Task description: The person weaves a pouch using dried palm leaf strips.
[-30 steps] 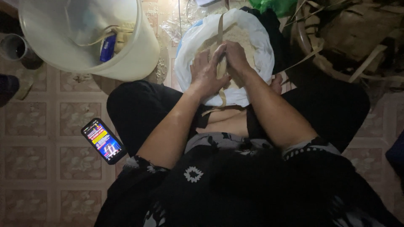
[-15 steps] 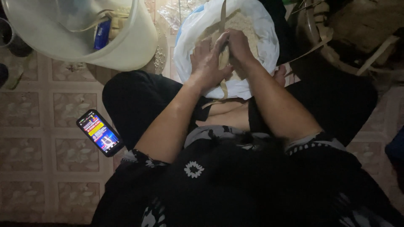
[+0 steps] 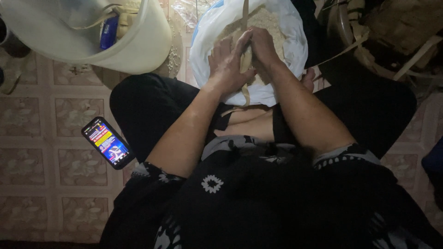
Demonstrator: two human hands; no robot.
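I sit cross-legged on the tiled floor. My left hand (image 3: 227, 64) and my right hand (image 3: 262, 46) are pressed together over a white plastic bag (image 3: 290, 55) filled with pale grain (image 3: 265, 19). Between the two hands is a folded pale leaf strip (image 3: 246, 62), its loose end hanging down toward my lap. Both hands grip it, fingers closed around it. What the folded leaf contains is hidden by my fingers.
A large white bucket (image 3: 143, 48) holding leaf strips and a blue object stands at the upper left. A lit phone (image 3: 107, 142) lies on the floor tiles beside my left knee. A heap of dry leaf strips and a basket (image 3: 392, 32) fill the upper right.
My hands have stayed joined over the bag, with small shifts of the fingers around the leaf. The view has tilted slightly.
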